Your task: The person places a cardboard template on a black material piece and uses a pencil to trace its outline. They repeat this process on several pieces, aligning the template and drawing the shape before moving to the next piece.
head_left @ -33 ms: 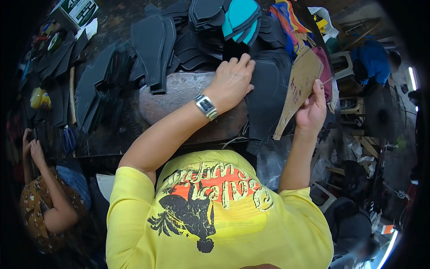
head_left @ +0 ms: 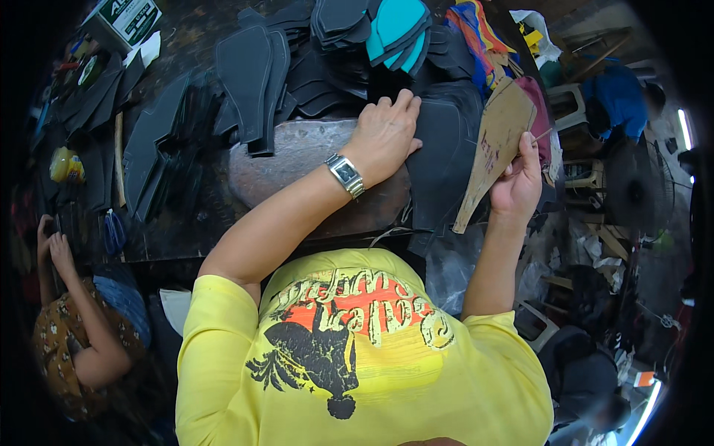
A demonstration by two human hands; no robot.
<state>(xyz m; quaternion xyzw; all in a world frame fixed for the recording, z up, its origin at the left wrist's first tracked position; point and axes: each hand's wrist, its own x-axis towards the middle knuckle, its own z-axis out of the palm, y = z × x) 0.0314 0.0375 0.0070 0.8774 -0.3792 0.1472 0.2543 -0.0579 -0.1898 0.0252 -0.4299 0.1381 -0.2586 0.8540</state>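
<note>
My left hand (head_left: 385, 135), with a metal watch (head_left: 345, 175) on its wrist, reaches over the stone slab to the left edge of a stack of black shaped sheets (head_left: 446, 141). Its fingers are spread and bent downward, and the thumb lies at the sheet's edge. The fingertips are partly hidden against the dark pieces. To the right, my right hand (head_left: 518, 178) grips a brown cardboard template (head_left: 497, 137), wide at the top and narrow below, with handwriting on it. A thin stick-like tool (head_left: 544, 136) pokes out beside the thumb.
A worn stone slab (head_left: 297, 160) lies before me. Black cut pieces (head_left: 245, 74) and teal ones (head_left: 398, 30) are piled beyond it. Blue-handled scissors (head_left: 114, 232) lie at left. Another person (head_left: 89, 342) sits at the left; a fan (head_left: 638, 189) stands at right.
</note>
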